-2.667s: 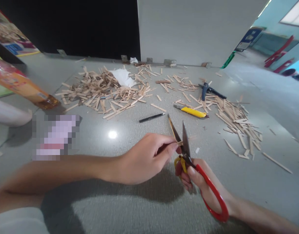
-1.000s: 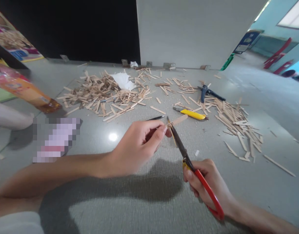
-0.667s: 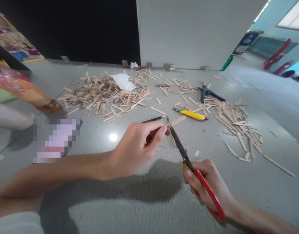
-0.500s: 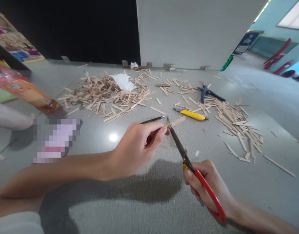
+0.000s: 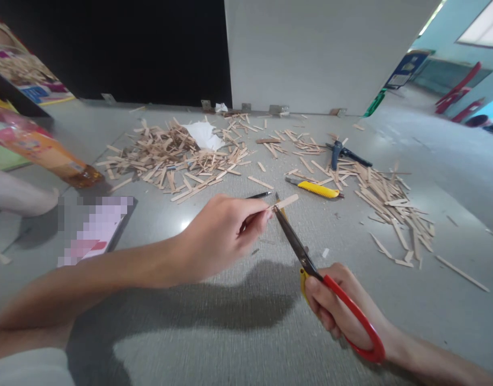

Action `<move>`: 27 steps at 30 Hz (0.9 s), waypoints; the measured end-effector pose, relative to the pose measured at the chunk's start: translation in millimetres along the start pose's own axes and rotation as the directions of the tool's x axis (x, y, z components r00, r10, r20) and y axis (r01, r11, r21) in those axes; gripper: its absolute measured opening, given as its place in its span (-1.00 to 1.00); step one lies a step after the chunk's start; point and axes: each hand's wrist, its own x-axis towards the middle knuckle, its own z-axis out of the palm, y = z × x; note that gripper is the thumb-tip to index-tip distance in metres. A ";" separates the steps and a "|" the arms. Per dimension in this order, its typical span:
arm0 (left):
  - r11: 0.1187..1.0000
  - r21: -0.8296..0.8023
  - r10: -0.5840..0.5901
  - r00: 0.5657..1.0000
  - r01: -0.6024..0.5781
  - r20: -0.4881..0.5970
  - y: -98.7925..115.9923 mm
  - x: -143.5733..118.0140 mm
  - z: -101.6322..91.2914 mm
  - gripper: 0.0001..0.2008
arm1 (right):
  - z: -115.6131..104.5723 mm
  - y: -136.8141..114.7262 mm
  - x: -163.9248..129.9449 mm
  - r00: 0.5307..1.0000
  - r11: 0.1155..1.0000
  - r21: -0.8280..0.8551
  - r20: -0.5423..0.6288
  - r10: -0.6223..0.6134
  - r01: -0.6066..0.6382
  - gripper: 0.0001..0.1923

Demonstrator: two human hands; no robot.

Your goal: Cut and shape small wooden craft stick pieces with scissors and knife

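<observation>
Red scissors (image 5: 310, 268), one stick (image 5: 285, 202), two hands (image 5: 218, 236).

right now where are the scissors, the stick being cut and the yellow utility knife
scissors (image 5: 296, 245), head view, on the blades just above the pivot
stick (image 5: 287, 201), head view, on the free end beyond the blades
yellow utility knife (image 5: 321, 189), head view, on the middle of its yellow body

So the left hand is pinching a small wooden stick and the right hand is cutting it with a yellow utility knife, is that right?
Not quite. The head view shows the right hand holding red-handled scissors, not a knife. The left hand does pinch the wooden stick; the yellow utility knife lies on the floor.
</observation>
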 end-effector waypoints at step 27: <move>0.966 -0.177 -0.174 0.980 0.189 0.100 0.9 4.4 -2.2 -0.73 | 1.1 4.1 2.6 0.996 0.995 0.032 0.010 -0.094 0.094 -0.22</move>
